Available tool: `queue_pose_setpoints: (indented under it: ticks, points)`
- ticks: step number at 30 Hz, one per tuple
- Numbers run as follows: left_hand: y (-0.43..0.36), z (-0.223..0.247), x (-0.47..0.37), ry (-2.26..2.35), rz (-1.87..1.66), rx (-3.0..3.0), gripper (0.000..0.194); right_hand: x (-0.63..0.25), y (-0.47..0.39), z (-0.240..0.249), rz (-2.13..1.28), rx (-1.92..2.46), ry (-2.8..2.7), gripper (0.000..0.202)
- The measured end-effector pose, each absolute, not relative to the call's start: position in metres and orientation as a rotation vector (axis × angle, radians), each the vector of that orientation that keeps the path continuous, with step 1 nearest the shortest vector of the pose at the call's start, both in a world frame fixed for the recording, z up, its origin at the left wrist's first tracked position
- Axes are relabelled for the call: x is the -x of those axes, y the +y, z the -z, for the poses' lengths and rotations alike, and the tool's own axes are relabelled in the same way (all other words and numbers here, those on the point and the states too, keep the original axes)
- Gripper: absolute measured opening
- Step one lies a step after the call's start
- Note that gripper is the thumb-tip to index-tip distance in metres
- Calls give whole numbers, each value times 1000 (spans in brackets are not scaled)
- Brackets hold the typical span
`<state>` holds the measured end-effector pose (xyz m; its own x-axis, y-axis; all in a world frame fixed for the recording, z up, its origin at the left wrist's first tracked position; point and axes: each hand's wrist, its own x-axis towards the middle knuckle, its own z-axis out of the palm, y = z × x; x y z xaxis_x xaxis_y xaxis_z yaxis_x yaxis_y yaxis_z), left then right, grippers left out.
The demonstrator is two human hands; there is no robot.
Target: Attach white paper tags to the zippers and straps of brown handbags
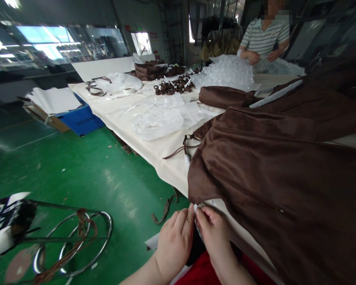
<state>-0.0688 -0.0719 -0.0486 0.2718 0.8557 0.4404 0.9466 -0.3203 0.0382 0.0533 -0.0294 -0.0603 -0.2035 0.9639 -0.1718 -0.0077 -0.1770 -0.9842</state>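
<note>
A large brown suede-like garment with a zip lies spread over the right side of the table, its near edge hanging over. Just below its left corner, my left hand and my right hand meet with fingertips pinched together. Between them shows a small white piece, too small to name, and the fingers partly hide it. Beyond the hands, a thin brown cord with a buckle sticks out from under the garment.
Clear plastic bags lie on the cream-covered table, with a heap of brown loops behind. A co-worker stands at the far side by bubble wrap. On the floor are a blue box and a metal-ringed stool.
</note>
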Motion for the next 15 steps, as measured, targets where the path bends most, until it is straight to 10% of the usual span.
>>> queue_pose_setpoints:
  ticks: [8, 15]
  points:
    - [-77, 44, 77, -1618, 479, 2319, 46, -57, -33, 43, -1446, 1184, -1371, 40]
    - [-60, 27, 73, -2467, 1306, 2636, 24, -61, -31, 48, -1340, 1204, -1496, 40]
